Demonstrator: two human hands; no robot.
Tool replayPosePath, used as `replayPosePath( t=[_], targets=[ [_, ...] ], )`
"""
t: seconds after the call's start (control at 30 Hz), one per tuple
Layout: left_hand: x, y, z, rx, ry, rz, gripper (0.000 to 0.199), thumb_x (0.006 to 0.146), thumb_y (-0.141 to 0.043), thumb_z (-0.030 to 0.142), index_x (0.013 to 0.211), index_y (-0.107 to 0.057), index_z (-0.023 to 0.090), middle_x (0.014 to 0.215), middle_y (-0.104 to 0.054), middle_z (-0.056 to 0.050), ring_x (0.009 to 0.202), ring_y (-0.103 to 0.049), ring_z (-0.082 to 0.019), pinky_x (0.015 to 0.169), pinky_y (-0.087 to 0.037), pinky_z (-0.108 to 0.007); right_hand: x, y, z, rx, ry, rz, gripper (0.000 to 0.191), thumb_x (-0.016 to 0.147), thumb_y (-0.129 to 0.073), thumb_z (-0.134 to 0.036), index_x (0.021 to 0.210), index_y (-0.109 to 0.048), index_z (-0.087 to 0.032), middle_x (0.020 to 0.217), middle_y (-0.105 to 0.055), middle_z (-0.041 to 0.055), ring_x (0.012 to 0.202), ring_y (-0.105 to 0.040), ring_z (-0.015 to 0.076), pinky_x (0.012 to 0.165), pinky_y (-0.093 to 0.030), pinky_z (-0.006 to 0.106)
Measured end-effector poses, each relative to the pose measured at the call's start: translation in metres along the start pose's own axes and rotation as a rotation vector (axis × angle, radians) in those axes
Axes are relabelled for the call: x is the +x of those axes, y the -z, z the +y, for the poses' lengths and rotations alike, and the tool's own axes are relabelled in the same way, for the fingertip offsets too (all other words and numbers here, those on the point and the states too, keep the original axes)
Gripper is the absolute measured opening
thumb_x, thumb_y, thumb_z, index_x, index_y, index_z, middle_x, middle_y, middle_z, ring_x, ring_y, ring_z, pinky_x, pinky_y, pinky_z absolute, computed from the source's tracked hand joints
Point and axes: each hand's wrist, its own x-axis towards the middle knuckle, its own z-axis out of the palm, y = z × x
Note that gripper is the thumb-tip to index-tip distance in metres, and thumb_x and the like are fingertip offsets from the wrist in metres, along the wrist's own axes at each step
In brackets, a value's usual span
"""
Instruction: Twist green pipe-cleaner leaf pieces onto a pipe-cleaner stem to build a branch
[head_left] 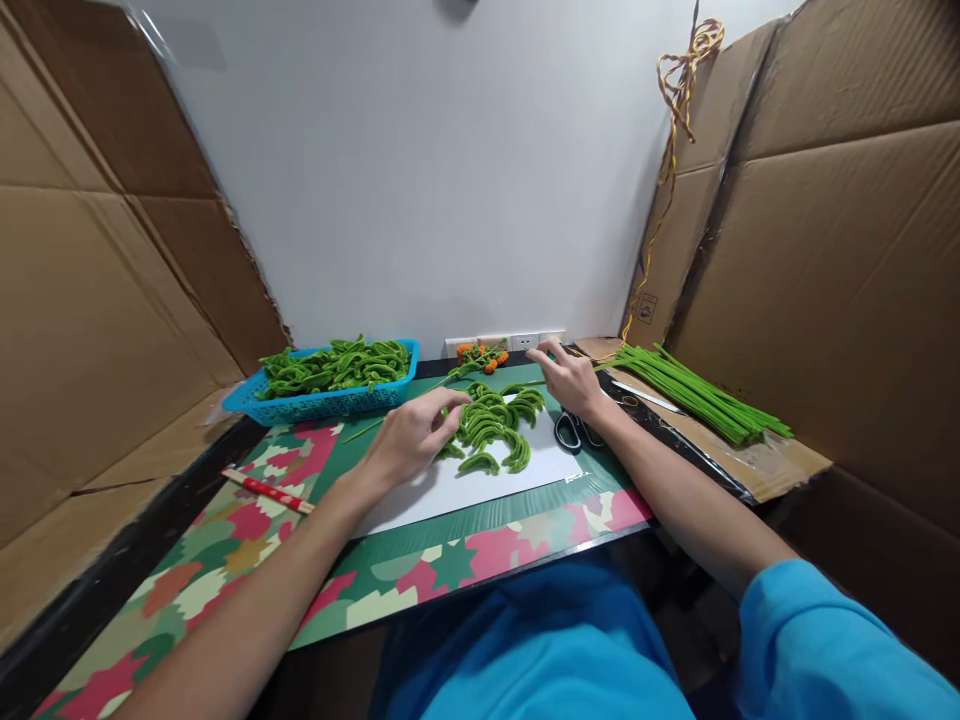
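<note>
My left hand (421,432) rests over the left part of a white sheet (450,500), thumb and fingers curled together at the edge of a spread of curved, fuzzy green chenille pieces (487,418). Whatever lies between its fingertips is too small to make out. My right hand (568,382) hovers past the sheet's far right corner with its fingers bent and apart. A bit of green shows behind those fingers, unclear in kind. Black-handled scissors (568,432) lie just below the right hand, partly covered by the wrist.
A blue basket (322,405) heaped with green chenille pieces stands at the back left. Orange flowers (484,358) on green stems lie near the wall. Green chenille stems (701,395) are bundled at right beside a white blade-like strip (649,397). A red stick (268,491) lies at left.
</note>
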Motion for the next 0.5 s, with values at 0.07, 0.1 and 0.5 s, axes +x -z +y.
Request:
replayPosePath(
  t=[0.07, 0.1, 0.5],
  targets=[
    [0.0, -0.002, 0.007, -0.033, -0.035, -0.034, 0.043, 0.105, -0.042, 0.048, 0.128, -0.069, 0.023, 0.119, -0.076, -0.005, 0.087, -0.07, -0.018, 0.076, -0.049, -0.027, 0.003, 0.006, -0.017, 0.03, 0.053, 0.075, 0.042, 0.101, -0.044, -0.007, 0.133, -0.068, -0.022, 0.123, -0.07, 0.0095, 0.068, -0.06, 0.0109, 0.056, -0.04, 0.024],
    [0.0, -0.003, 0.01, -0.039, -0.054, -0.067, 0.045, 0.106, -0.042, 0.05, 0.133, -0.066, 0.024, 0.124, -0.074, -0.006, 0.091, -0.071, -0.019, 0.079, -0.049, -0.028, 0.003, 0.01, -0.026, 0.061, 0.079, 0.11, 0.041, 0.103, -0.044, -0.009, 0.134, -0.068, -0.022, 0.122, -0.071, 0.0095, 0.067, -0.059, 0.0099, 0.057, -0.041, 0.023],
    [-0.001, -0.002, 0.002, 0.086, -0.047, -0.021, 0.036, 0.106, -0.043, 0.043, 0.107, -0.073, 0.023, 0.1, -0.079, -0.007, 0.086, -0.072, -0.022, 0.071, -0.045, -0.028, 0.006, 0.032, -0.057, 0.558, 0.052, -0.08, 0.038, 0.102, -0.061, -0.054, 0.13, -0.073, -0.031, 0.126, -0.072, 0.0081, 0.08, -0.065, 0.0173, 0.071, -0.047, 0.029]
  ],
)
